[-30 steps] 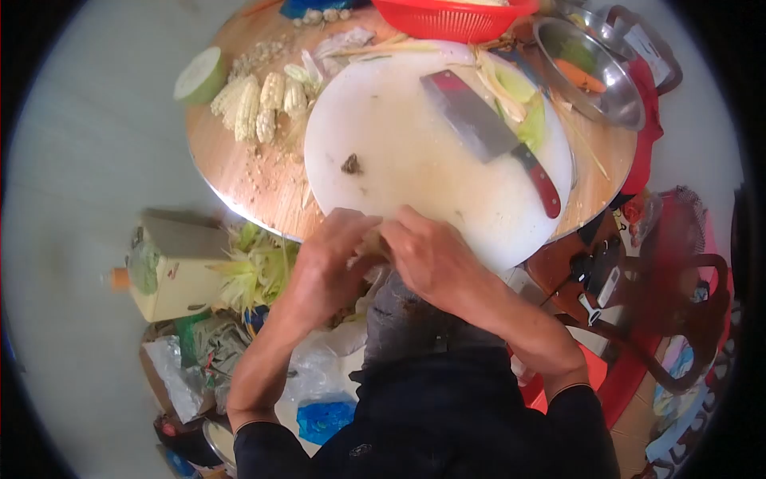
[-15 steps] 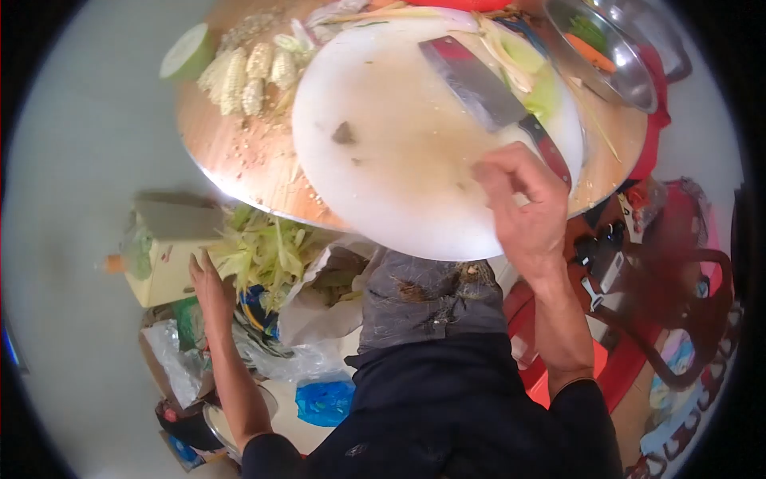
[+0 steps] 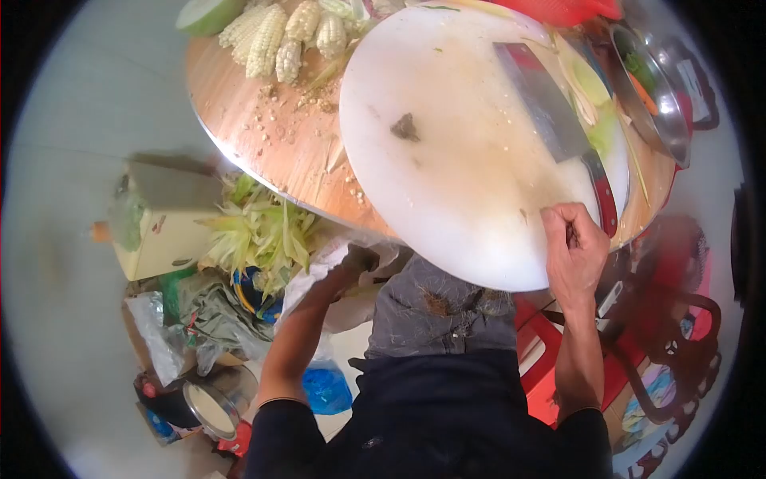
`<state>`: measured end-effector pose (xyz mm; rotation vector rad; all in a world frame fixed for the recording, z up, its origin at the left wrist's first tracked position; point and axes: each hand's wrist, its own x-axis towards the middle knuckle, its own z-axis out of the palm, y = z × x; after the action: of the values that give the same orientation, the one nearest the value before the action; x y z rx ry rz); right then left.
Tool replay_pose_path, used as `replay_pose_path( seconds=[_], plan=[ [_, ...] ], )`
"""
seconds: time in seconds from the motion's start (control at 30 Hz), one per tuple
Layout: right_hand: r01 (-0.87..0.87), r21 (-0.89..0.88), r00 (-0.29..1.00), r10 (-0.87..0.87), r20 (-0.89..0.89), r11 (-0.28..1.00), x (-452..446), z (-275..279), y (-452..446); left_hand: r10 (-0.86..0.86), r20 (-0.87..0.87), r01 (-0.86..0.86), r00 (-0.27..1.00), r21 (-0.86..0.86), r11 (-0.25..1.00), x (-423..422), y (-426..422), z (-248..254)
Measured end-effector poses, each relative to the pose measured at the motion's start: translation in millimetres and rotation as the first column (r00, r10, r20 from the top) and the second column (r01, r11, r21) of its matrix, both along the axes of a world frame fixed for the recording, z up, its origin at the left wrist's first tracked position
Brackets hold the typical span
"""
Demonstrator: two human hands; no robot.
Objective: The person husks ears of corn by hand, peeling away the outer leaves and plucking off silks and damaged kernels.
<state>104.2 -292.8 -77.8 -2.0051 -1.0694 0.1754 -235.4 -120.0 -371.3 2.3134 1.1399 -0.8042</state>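
My left hand reaches into a pale plastic bag beside my lap; its fingers are in shadow and hidden. At the right edge of the round white board, my right hand has its fingers curled together; whatever they hold, if anything, is too small to make out. The cleaver lies on the board just above my right hand, its red handle pointing down. A small dark scrap rests on the board's left part. Corn husk strips lie beyond the blade.
Corn cobs and loose kernels are on the wooden table. A cut green gourd sits behind them. Leafy husks hang left of the bag. A metal bowl with a carrot stands at the right.
My hands, together at the board's near edge a second ago, have separated. My left hand swung out left, then into the bag; my right moved right. The view has shifted.
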Motion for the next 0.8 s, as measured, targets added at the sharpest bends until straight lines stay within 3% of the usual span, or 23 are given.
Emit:
replay_pose_path(
  seconds=[0.17, 0.4, 0.47, 0.5, 0.57, 0.63, 0.7, 0.73, 0.8],
  plan=[
    [0.008, -0.021, 0.997, -0.006, 0.072, 1.0, 3.2, -7.3, -4.8, 0.124, -0.087, -0.12, 0.989, 0.052, 0.991, -28.9, 24.8, -51.2],
    [-0.068, -0.045, 0.985, 0.074, 0.156, 0.997, 1.7, 14.7, 5.2, 0.222, -0.243, -0.227, 0.944, 0.007, 0.974, -89.3, -17.5, -87.5],
    [-0.029, -0.168, 1.0, 0.03, 0.001, 0.985, 0.2, 20.4, 5.4, 0.239, -0.258, -0.249, 0.936, -0.01, 0.968, -91.7, -20.5, -94.7],
    [-0.026, -0.171, 1.0, 0.028, 0.011, 0.985, 1.1, 16.5, 6.2, 0.246, -0.257, -0.258, 0.935, -0.014, 0.966, -90.3, -22.3, -97.0],
    [-0.051, -0.14, 0.964, 0.085, 0.253, 0.989, 6.2, 8.1, 4.2, 0.254, -0.275, -0.272, 0.927, -0.029, 0.962, -86.2, -25.5, -105.6],
    [-0.026, -0.238, 0.965, 0.086, 0.248, 0.971, 6.9, 9.7, 0.8, 0.259, -0.278, -0.281, 0.925, -0.041, 0.959, -77.7, -25.6, -110.0],
    [-0.009, -0.287, 0.879, 0.144, 0.454, 0.958, 7.2, 8.5, 1.2, 0.259, -0.278, -0.284, 0.925, -0.054, 0.957, -68.7, -26.7, -115.3],
    [0.024, -0.325, 0.941, 0.089, 0.327, 0.945, 5.5, 5.2, -7.6, 0.26, -0.271, -0.286, 0.927, -0.057, 0.957, -63.7, -26.4, -117.6],
    [0.044, -0.303, 0.927, 0.074, 0.367, 0.952, 4.0, 3.2, -4.7, 0.253, -0.264, -0.28, 0.931, -0.068, 0.958, -54.3, -24.6, -121.2]
  ],
)
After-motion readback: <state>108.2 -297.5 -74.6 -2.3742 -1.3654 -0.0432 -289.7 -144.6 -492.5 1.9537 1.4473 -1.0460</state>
